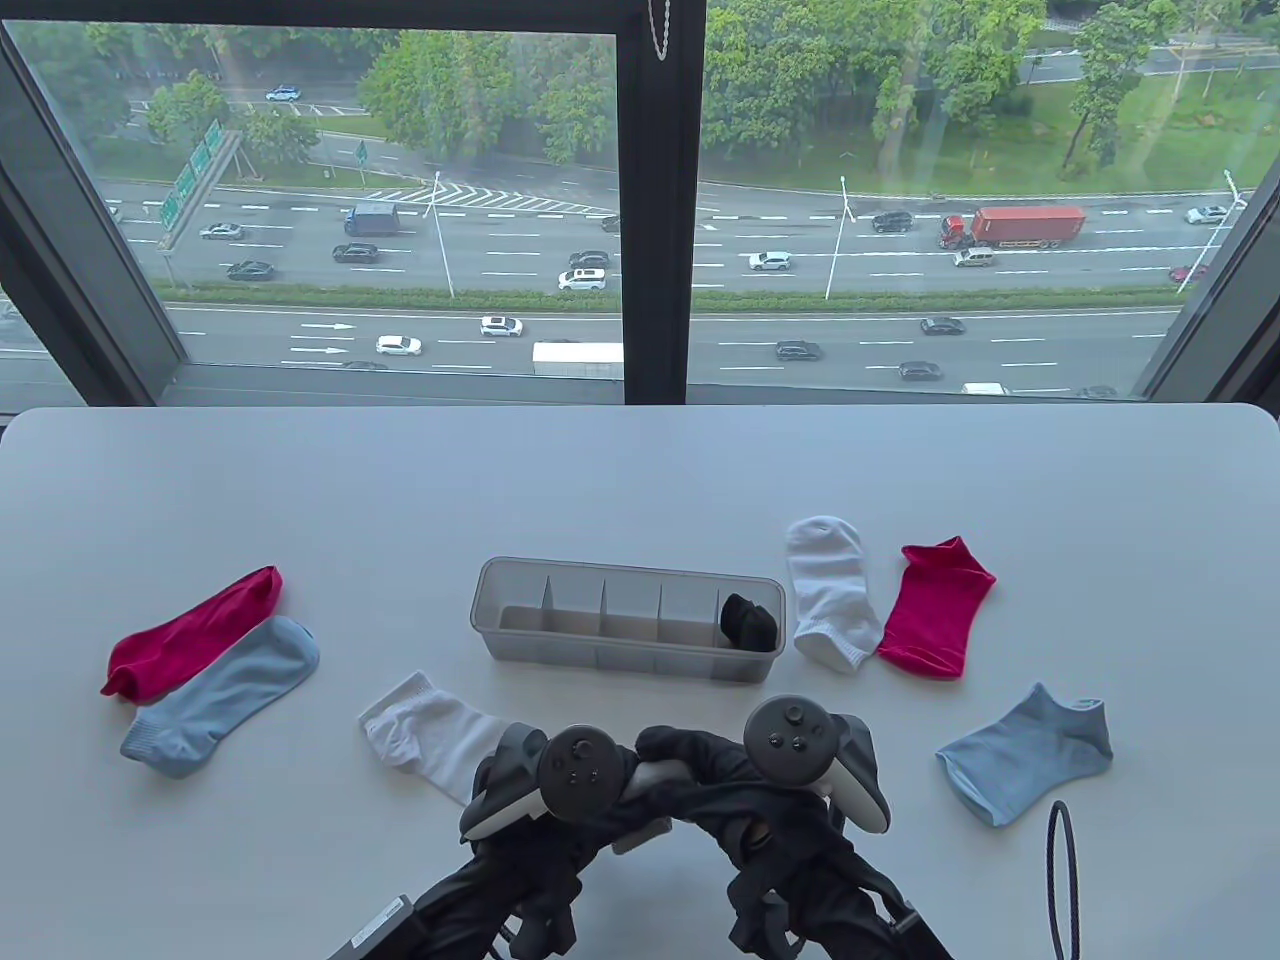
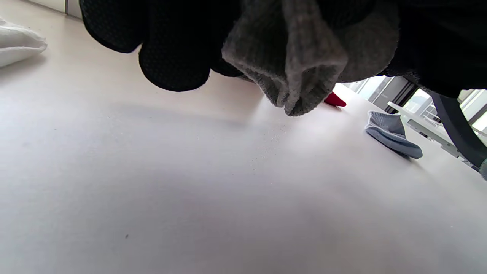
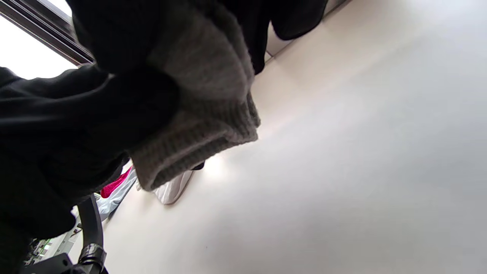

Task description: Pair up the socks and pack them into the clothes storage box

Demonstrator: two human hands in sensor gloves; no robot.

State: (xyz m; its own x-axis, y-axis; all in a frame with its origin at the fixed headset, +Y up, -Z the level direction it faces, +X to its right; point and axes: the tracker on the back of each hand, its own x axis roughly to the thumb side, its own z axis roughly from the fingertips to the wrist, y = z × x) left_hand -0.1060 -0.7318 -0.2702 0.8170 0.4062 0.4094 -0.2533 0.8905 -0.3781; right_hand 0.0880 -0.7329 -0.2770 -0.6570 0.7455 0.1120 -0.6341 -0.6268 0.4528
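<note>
Nearest my lens I have both hands together at the near edge of the surface (image 1: 640, 470), holding a grey sock bundle (image 2: 293, 57) between them; my left hand (image 1: 540, 790) has its fingers curled round one side of the grey fabric, and my right hand (image 1: 790, 790) grasps the other side, the ribbed cuff hanging just above the surface in both wrist views; so both grips are clenched on that bundle. Just beyond the hands stands the clothes storage box (image 1: 628, 620), a long grey tray split by dividers; its rightmost compartment holds a black sock pair (image 1: 748, 620), the other compartments I can see hold nothing. A white sock (image 1: 430, 735) lies just left of my left hand; further left a red sock (image 1: 195, 630) and a light blue sock (image 1: 222, 695) lie side by side, touching. Right of the box a second white sock (image 1: 832, 592) lies beside a second red sock (image 1: 936, 607), their edges meeting; a second light blue sock (image 1: 1025, 752) lies nearer me, apart from them, to the right of my right hand.
</note>
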